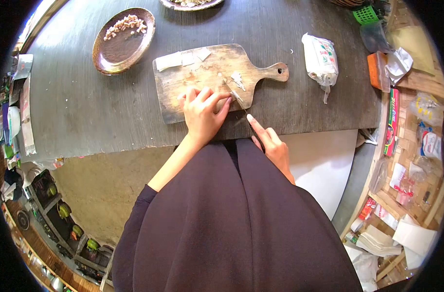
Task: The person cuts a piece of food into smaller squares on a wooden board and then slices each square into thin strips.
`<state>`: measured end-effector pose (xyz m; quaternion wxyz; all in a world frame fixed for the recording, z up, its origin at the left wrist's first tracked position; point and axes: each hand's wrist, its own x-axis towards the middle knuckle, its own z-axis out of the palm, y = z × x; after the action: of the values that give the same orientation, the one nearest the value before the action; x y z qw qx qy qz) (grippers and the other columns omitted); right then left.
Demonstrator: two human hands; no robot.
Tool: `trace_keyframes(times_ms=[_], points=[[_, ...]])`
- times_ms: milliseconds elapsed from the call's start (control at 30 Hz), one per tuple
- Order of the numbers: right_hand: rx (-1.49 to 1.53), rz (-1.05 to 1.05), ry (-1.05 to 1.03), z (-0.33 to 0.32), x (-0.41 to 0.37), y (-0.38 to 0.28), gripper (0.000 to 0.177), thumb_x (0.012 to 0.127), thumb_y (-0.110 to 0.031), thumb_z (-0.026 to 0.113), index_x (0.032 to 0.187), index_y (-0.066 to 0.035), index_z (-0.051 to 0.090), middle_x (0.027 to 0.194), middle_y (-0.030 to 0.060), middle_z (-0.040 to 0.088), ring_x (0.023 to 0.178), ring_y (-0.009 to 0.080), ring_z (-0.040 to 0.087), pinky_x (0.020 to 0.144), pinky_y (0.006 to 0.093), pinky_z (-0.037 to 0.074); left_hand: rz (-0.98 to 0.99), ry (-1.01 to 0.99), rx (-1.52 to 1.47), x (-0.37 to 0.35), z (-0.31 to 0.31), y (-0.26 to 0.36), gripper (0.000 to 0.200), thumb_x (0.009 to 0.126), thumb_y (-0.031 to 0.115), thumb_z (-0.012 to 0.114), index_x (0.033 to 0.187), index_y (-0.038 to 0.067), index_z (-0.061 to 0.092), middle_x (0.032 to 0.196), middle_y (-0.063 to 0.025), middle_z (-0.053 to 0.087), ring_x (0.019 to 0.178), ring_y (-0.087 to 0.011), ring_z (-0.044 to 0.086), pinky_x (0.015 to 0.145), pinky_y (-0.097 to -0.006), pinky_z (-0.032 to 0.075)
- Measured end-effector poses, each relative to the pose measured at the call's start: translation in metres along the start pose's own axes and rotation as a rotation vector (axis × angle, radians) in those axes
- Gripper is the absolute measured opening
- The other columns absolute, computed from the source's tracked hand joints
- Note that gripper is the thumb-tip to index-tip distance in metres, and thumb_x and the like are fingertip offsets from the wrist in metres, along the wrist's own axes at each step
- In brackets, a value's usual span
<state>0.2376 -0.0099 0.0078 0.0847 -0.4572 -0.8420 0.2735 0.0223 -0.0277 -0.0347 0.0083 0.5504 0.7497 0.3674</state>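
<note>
A wooden cutting board point(207, 63) with a handle lies near the table's front edge. My left hand point(202, 114) rests on its lower part, fingers curled and pressed down beside the blade, holding a pale food piece mostly hidden by them. In my right hand point(273, 148) is a knife point(255, 131), its dark handle gripped with the index finger stretched along the top. The thin blade slants up and left across the board, close to my left fingertips. Small white cut strips point(238, 80) lie right of the blade. Flat white slabs point(169, 61) sit at the board's upper left.
A brown oval plate point(116, 57) holding small diced pieces point(127, 25) stands at the upper left. Part of another plate point(192, 6) shows at the far edge. Right of the board lies a white plastic package point(321, 58). An orange box point(377, 72) sits by the right edge.
</note>
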Motion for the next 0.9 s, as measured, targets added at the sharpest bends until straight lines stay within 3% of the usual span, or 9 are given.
trace_keyframes(times_ms=[100,267,333,567,633,900], points=[[-0.057,-0.019,0.019,0.008,0.003,0.003,0.061,0.093,-0.011,0.070,0.149,-0.032,0.057,0.082,0.0102,0.054,0.066,0.0319,0.063,0.064,0.0429,0.052,-0.019,-0.039,0.014,-0.002,0.001,-0.002,0.013,0.077,0.026,0.084,0.089,0.026,0.079,0.080,0.0047,0.060,0.091,-0.0222,0.054,0.092,-0.0440,0.034],[-0.091,-0.023,0.004,0.006,0.017,-0.004,0.061,0.094,-0.012,0.069,0.149,-0.033,0.056,0.084,0.0104,0.055,0.066,0.0327,0.062,0.064,0.0437,0.051,-0.019,-0.034,0.002,-0.004,0.003,-0.003,0.015,0.076,0.026,0.084,0.089,0.025,0.079,0.079,0.0047,0.060,0.090,-0.0221,0.054,0.091,-0.0440,0.034],[-0.009,-0.060,0.065,0.007,0.018,-0.001,0.061,0.094,-0.021,0.070,0.149,-0.042,0.053,0.084,0.0057,0.056,0.062,0.0314,0.065,0.056,0.0447,0.054,-0.022,-0.029,0.001,-0.003,0.002,-0.004,0.015,0.075,0.026,0.084,0.090,0.025,0.079,0.080,0.0048,0.060,0.090,-0.0221,0.054,0.091,-0.0440,0.034],[-0.039,-0.048,0.031,0.004,0.012,-0.004,0.064,0.094,-0.019,0.070,0.151,-0.041,0.050,0.084,0.0058,0.056,0.061,0.0321,0.064,0.056,0.0459,0.054,0.000,-0.020,0.006,-0.003,0.001,-0.003,0.015,0.076,0.026,0.084,0.090,0.025,0.078,0.080,0.0048,0.061,0.090,-0.0223,0.055,0.091,-0.0449,0.034],[-0.073,-0.017,-0.016,0.008,0.012,-0.002,0.062,0.094,-0.013,0.068,0.150,-0.035,0.053,0.085,0.0101,0.056,0.067,0.0348,0.063,0.065,0.0466,0.051,-0.005,-0.024,0.002,-0.003,0.001,-0.003,0.015,0.076,0.026,0.083,0.089,0.025,0.078,0.080,0.0048,0.061,0.091,-0.0225,0.055,0.091,-0.0452,0.034],[-0.027,-0.011,-0.021,0.000,0.018,-0.009,0.062,0.094,-0.015,0.069,0.150,-0.037,0.054,0.084,0.0099,0.055,0.067,0.0349,0.064,0.064,0.0468,0.052,0.005,-0.011,0.003,-0.005,0.003,-0.005,0.013,0.076,0.026,0.083,0.088,0.024,0.077,0.080,0.0044,0.061,0.091,-0.0230,0.055,0.092,-0.0458,0.033]])
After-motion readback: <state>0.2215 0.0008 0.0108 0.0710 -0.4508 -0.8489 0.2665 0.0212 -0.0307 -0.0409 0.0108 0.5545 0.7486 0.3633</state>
